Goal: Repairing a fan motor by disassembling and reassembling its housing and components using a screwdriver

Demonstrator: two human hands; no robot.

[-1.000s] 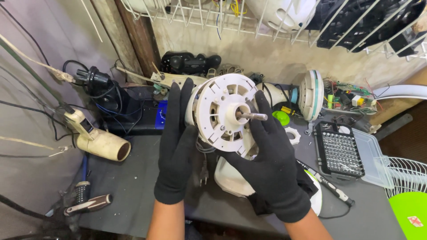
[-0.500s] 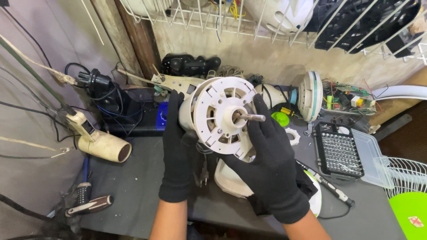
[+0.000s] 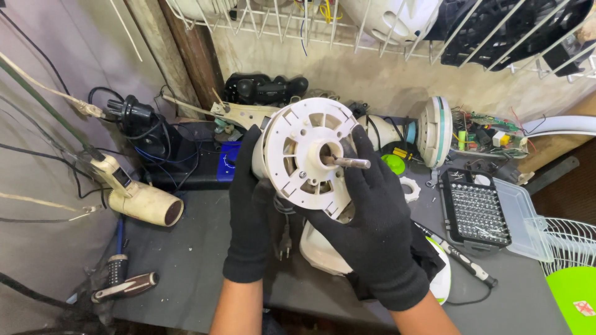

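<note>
Both of my hands wear black gloves and hold a white round fan motor housing up over the workbench. Its slotted face points at me, with a metal shaft sticking out of the centre. My left hand grips the housing's left side from behind. My right hand supports its lower right edge, fingers reaching up beside the shaft. Under the hands lies a white fan base shell on the grey bench.
A cream hair dryer lies at the left, with screwdrivers near the front edge. A bit set case and a pen-like driver sit right. A white ring, green cap, circuit board, wire fan grille surround.
The motor housing has stayed in my hands and shifted only slightly. My right hand's fingers have slid up closer to the shaft.
</note>
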